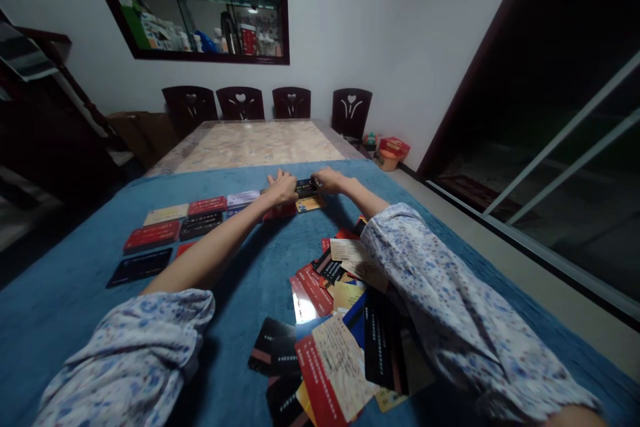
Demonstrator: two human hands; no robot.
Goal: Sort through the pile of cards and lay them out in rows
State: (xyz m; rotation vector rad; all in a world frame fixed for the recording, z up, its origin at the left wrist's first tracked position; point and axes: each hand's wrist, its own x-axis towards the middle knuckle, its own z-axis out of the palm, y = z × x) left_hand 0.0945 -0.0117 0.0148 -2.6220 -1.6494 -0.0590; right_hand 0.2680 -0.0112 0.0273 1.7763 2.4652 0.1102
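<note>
Far out over the blue cloth, my left hand and my right hand grip a black card from its two sides, fingers curled at its edges. Whether it is one card or a small stack, I cannot tell. Just below it lies a yellow card. Under my left wrist a red card shows in part. To the left, sorted cards lie in rows, among them a red stack, a black stack and a cream card. My left forearm hides some of them.
A loose heap of mixed cards spreads in front of me, partly under my right sleeve. The blue cloth covers the near part of the table. Several dark chairs stand at the far end, with a red container on the floor.
</note>
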